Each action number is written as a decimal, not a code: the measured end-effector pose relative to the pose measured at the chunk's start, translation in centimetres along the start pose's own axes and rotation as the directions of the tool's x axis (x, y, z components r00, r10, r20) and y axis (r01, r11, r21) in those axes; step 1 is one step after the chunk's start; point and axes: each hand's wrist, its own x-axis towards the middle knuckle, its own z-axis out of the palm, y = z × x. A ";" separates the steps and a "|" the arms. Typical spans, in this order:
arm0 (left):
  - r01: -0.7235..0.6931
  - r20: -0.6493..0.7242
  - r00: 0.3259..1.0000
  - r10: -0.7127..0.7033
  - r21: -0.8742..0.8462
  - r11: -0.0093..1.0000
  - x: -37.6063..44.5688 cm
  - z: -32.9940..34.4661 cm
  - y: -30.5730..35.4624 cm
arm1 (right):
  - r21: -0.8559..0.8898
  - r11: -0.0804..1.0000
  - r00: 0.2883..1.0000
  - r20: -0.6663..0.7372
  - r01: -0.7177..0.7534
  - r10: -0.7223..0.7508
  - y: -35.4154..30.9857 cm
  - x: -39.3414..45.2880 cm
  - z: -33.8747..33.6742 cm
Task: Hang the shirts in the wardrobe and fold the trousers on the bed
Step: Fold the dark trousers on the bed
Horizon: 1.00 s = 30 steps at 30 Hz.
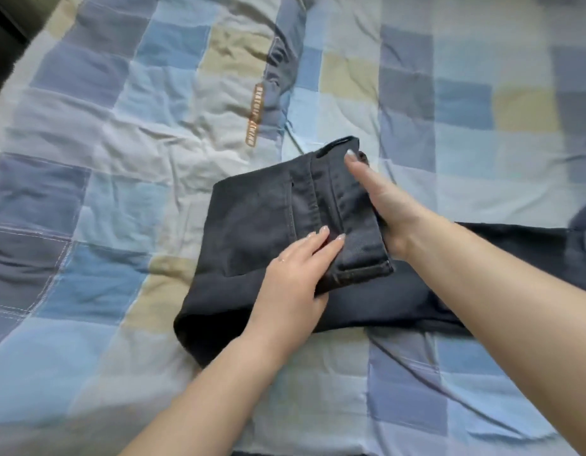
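Dark trousers (pixel 252 232) lie partly folded at frame centre on the bed's patchwork quilt (pixel 127 179), one leg running off toward 3 o'clock. Left hand (pixel 295 271), entering from 6 o'clock, rests flat on the folded stack, fingers straight and pressing beside the waistband fold. Right hand (pixel 380 199), entering from 4 o'clock, holds the folded-over waistband section; fingers extended along its top toward 12 o'clock, thumb hidden underneath
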 end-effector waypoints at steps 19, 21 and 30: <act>-0.195 0.382 0.916 0.123 0.155 0.968 3.3 27.9 13.7 | -0.109 0.985 0.922 -0.351 0.134 -0.164 4.8 -11.1 -31.2; -0.220 0.391 0.908 0.152 0.136 0.966 4.4 30.3 15.7 | -0.127 0.982 0.914 -0.366 0.140 -0.177 4.5 -12.3 -34.5; -0.316 0.552 0.806 0.211 0.101 0.943 6.4 38.2 20.3 | -0.164 0.986 0.845 -0.523 0.029 -0.112 6.5 -15.1 -45.3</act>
